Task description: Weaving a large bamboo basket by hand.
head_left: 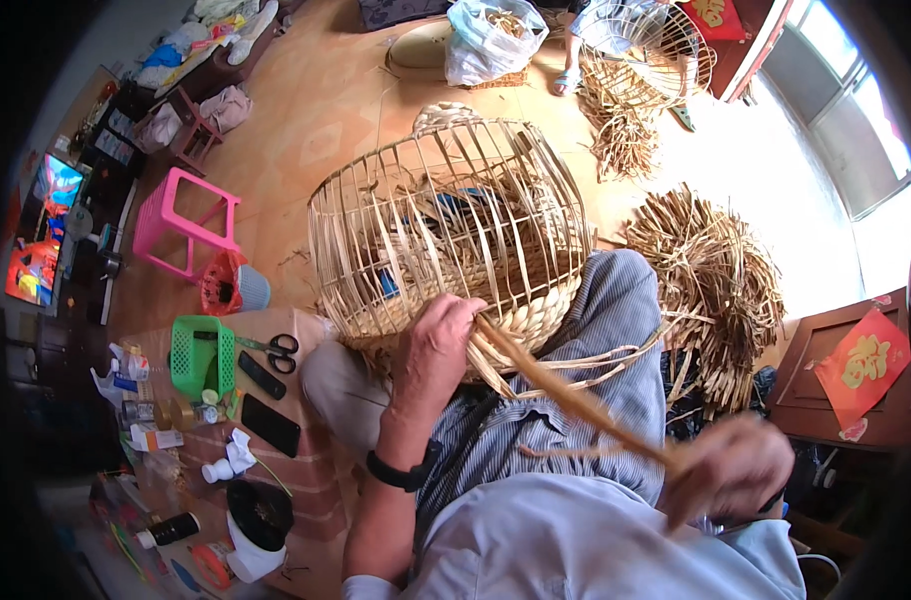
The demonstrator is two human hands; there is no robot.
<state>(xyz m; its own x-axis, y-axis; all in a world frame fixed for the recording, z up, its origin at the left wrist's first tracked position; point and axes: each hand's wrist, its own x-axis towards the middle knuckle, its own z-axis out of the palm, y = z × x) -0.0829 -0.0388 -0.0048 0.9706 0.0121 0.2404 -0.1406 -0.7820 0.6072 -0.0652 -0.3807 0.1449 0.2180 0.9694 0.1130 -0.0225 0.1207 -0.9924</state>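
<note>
Tan floor point(321, 60), pink stool point(154, 222), straw heap point(711, 285)

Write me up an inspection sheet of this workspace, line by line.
Surface: tiled floor; at left, a table with a brown striped cover.
Job's things: large basket, woven low, open ribs above, against the person's legs; brown strip stretched between both hands; heap of dry strips at right.
Clutter: scissors, green plastic basket and black phone-like slab on the table.
Hands: left hand pinches the strip at the basket's near side; right hand, blurred, appears to grip its other part.
Cables: thin white cord-like line, lower right.
Surroundings: pink stool, lit screen, another person's foot.
</note>
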